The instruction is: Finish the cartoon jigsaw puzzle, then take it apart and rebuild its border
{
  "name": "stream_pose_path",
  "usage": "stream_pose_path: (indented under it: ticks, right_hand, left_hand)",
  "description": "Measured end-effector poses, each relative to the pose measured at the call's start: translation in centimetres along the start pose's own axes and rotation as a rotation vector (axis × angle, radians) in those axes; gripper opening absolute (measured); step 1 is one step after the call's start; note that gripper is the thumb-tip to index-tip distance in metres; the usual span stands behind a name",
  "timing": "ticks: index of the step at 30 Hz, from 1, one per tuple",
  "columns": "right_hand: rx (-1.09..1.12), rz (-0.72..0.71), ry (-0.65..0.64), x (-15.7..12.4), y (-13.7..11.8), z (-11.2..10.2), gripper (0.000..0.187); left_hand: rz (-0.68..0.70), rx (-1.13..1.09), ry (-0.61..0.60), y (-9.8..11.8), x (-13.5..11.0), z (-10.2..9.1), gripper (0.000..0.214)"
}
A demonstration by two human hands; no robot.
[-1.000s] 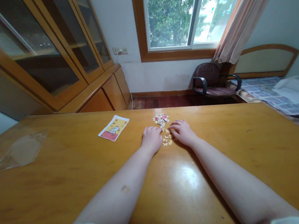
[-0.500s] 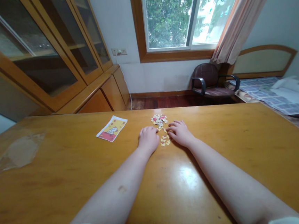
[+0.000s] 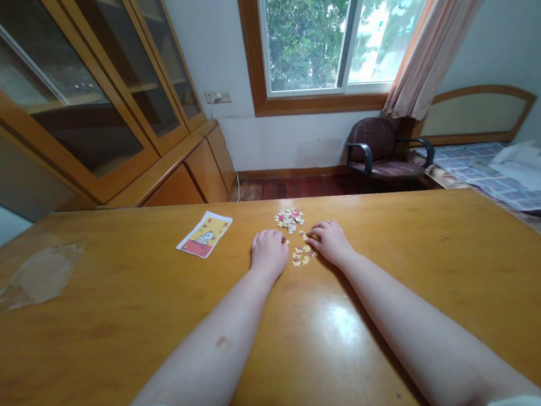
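Note:
A heap of jigsaw pieces (image 3: 289, 219), white, pink and yellow, lies near the far edge of the wooden table. Nearer to me, several loose yellow pieces (image 3: 302, 255) are spread between my hands. My left hand (image 3: 269, 252) rests on the table left of them, fingers curled, a small yellow piece (image 3: 287, 242) at its fingertips. On the other side, my right hand (image 3: 329, 241) has its thumb and fingers drawn together at another yellow piece (image 3: 304, 236), just below the heap. The fingers partly hide both pieces.
A picture card (image 3: 204, 234) in yellow and red lies to the left on the table (image 3: 285, 366). Farther left is a clear plastic bag (image 3: 37, 274). Beyond the table stand a glass-door cabinet (image 3: 152, 144), an armchair (image 3: 377, 146) and a bed (image 3: 475, 160).
Pieces between the heap and my hands have shifted, leaving a gap below the heap. My right fingers have drawn closer together. My left hand has hardly moved.

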State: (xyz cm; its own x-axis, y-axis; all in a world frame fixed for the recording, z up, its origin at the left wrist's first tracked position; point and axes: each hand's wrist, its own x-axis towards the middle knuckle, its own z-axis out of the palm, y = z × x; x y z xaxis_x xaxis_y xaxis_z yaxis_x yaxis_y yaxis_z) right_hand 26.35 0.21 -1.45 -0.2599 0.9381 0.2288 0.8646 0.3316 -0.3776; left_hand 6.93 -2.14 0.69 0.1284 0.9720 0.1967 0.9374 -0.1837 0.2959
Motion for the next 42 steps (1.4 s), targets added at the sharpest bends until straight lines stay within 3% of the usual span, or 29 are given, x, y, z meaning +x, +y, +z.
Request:
stream_pose_path:
  ticks: [14,19,25,31,34,37,40,42]
  right_hand:
    - [0.008,0.059,0.019,0.4,0.3,0.9,0.008]
    - [0.098,0.059,0.050,0.4,0.3,0.7,0.004]
    - [0.201,0.071,0.067,0.3,0.4,0.4,0.007]
    - [0.302,-0.027,0.070,0.0,-0.4,0.2,0.008]
    - [0.338,-0.050,0.042,-0.2,-1.2,0.0,0.009]
    - [0.363,-0.023,0.023,-0.4,-1.5,0.0,0.008]
    - [0.435,0.093,0.047,-0.3,-1.0,0.2,0.010]
    - [0.522,0.177,0.077,-0.1,-0.5,0.4,0.012]
  left_hand:
    - [0.051,-0.102,0.004,-0.2,0.1,0.4,0.036]
    - [0.033,-0.149,-0.010,-0.1,0.2,0.4,0.037]
    - [0.119,-0.220,-0.032,-0.1,0.3,0.7,0.046]
    - [0.219,-0.250,-0.037,0.0,0.0,0.6,0.042]
    - [0.242,-0.299,-0.013,0.1,0.0,0.3,0.027]
    - [0.155,-0.378,-0.014,0.1,0.2,0.1,0.017]
    - [-0.018,-0.556,0.054,-0.1,0.5,0.2,0.018]
    - [-0.070,-0.665,0.036,-0.2,0.6,0.4,0.019]
